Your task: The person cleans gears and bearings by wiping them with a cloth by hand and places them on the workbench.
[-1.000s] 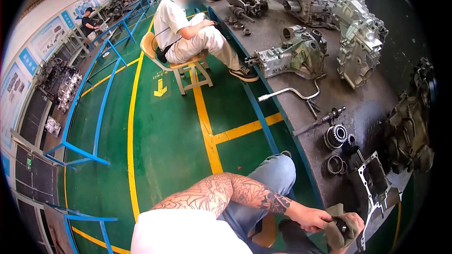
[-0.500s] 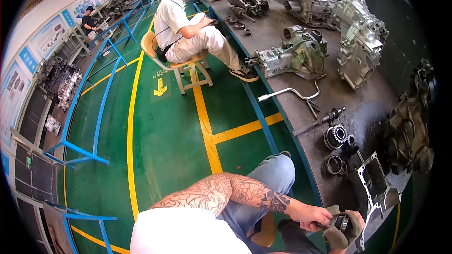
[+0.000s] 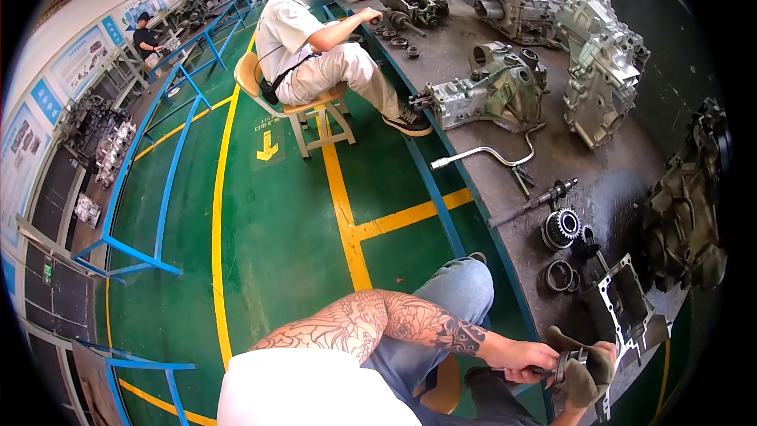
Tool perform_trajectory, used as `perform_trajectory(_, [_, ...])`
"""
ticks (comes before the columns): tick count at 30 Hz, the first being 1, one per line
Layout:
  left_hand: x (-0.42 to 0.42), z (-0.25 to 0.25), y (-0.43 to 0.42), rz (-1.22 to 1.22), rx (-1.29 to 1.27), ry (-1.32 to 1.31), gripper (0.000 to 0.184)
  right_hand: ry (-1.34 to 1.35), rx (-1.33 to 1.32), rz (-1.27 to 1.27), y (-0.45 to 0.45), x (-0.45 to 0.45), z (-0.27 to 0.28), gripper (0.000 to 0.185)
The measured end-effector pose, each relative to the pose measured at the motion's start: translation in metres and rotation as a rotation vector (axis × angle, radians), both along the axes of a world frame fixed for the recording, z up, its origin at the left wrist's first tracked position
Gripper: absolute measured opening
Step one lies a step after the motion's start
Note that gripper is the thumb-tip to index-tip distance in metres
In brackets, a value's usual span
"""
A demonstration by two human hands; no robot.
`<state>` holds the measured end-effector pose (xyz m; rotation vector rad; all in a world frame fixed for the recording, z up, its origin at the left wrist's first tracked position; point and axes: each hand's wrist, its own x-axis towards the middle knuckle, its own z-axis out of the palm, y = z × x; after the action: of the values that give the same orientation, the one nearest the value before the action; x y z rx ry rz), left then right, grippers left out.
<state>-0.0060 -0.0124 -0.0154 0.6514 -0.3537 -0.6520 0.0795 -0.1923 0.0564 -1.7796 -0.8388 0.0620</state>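
Observation:
Low at the right, my left hand (image 3: 522, 356), at the end of a tattooed forearm, closes on the dark, narrow end of a metal gear part (image 3: 569, 364). My right hand (image 3: 604, 353) wraps around a grey-brown cloth (image 3: 585, 385), which covers the far side of that part. Bright metal rings show between cloth and fingers; the exact kind of part is hard to make out. Just beyond my hands stands a flat metal housing frame (image 3: 623, 319). Near it on the bench lie a toothed gear (image 3: 561, 227) and a ring (image 3: 561, 275).
The dark workbench (image 3: 505, 189) carries a splined shaft (image 3: 532, 203), a bent wrench (image 3: 485, 155) and several gearbox housings (image 3: 603, 71). A co-worker (image 3: 303, 39) sits on a chair (image 3: 251, 79) along the bench. Blue railings (image 3: 164, 213) stand across the green floor.
The cloth and gear part have turned in my hands, and the cloth's upper edge is now raised. The co-worker's hand has moved up and outward toward the bench.

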Motion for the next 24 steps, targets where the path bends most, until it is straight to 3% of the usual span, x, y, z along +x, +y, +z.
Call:
perform_trajectory(3, [0.001,-0.004,0.000,-0.009,0.006,0.002,0.028,-0.030,0.028,0.010,0.000,0.001,-0.005,0.035])
perform_trajectory(6, [0.001,-0.006,-0.001,0.022,0.064,-0.011,0.031,0.260,-0.019,-0.002,-0.008,0.010,-0.013,0.026])
perform_trajectory(9, [0.001,-0.005,-0.005,0.105,0.176,-0.067,0.033,0.200,-0.034,0.042,-0.019,0.020,-0.026,0.025])
perform_trajectory(17, [0.002,-0.016,-0.015,0.211,0.236,-0.138,0.033,0.368,-0.056,-0.006,-0.051,0.037,-0.065,0.050])
perform_trajectory(24, [0.001,-0.014,-0.012,0.196,0.263,-0.112,0.031,0.218,-0.062,-0.127,-0.006,0.009,-0.026,0.032])
